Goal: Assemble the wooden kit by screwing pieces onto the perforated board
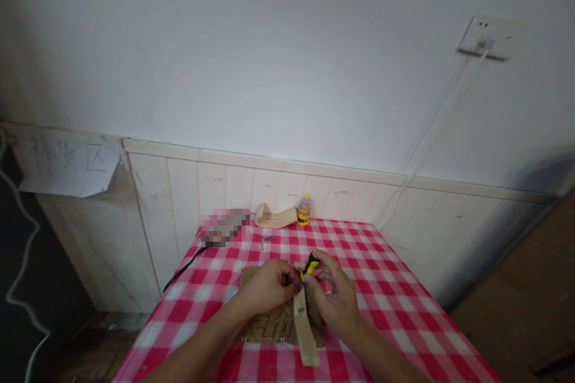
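Observation:
My right hand (335, 299) is closed around a small screwdriver (309, 266) with a yellow and black handle, its tip pointing down at a wooden strip (305, 335). The strip lies across a flat wooden board (269, 326) on the red and white checked tablecloth (386, 299). My left hand (267, 287) is closed in a pinch right beside the screwdriver tip, over the top end of the strip; what its fingers hold is too small to make out. A screw head shows on the strip just below the hands.
At the far edge of the table lie a curved wooden piece (275, 216), a small yellow container (304, 210) and a few loose screws (266, 239). A black cable (184, 269) hangs off the left edge. A white panelled wall stands behind, with a socket (487, 36) and a paper sign (67, 161).

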A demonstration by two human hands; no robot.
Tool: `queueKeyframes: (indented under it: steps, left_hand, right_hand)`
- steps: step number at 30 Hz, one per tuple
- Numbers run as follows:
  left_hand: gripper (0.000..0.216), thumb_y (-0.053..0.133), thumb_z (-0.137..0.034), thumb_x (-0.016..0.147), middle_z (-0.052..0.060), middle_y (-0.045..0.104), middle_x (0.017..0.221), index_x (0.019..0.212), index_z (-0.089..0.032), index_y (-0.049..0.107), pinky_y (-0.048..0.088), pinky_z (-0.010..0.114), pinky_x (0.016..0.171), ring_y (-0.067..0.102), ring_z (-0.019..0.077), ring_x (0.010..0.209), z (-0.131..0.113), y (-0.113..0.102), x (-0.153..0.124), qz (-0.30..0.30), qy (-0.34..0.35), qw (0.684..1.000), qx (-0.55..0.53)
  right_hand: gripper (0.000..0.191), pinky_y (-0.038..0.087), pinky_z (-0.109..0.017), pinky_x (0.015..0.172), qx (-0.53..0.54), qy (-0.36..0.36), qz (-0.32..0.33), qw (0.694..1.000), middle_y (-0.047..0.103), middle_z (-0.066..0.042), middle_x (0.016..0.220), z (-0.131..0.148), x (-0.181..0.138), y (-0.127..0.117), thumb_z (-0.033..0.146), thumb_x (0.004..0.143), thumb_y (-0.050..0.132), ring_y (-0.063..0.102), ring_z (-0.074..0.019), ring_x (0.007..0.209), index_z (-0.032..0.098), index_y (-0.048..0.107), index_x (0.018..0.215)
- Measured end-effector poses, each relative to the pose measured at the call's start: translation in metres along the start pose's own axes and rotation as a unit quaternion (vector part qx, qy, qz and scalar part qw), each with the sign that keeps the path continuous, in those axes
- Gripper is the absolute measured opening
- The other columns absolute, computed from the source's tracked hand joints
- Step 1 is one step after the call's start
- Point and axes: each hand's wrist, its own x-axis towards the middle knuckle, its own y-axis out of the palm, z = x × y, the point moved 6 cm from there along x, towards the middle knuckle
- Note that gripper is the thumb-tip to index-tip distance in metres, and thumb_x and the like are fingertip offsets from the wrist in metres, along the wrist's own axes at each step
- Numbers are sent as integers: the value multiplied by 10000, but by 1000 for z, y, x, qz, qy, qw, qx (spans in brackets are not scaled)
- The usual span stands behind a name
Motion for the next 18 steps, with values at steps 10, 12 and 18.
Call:
queueKeyframes:
  steps: [10, 12, 18]
  left_hand:
    - [173, 619, -139, 728, 41, 749, 821, 839, -136, 751, 436, 231, 607, 644, 168, 710, -4, -1, -1, -1, 1, 1000, 8]
    - [183, 611, -122, 723, 41, 756, 837, 837, -142, 752, 449, 233, 628, 656, 171, 731, -4, -1, -1, 2, 6, 1000, 6]
    - [197, 604, -120, 717, 41, 759, 836, 845, -145, 751, 448, 232, 616, 656, 170, 718, -3, -2, -1, 5, 7, 1000, 5]
  right_hand:
    - [530, 666, -323, 743, -17, -39, 5, 999, 731, -70, 1098, 8, -1, -1, 105, 905, 619, 754, -200, 843, 289, 536, 1395]
    - [549, 668, -335, 770, -21, -54, 11, 998, 732, -77, 1138, 11, -3, -1, 94, 913, 599, 759, -209, 884, 293, 520, 1419]
    - [593, 669, -365, 824, -34, -66, 33, 997, 736, -108, 1225, 10, -10, 2, 74, 929, 564, 754, -246, 1044, 281, 465, 1475]
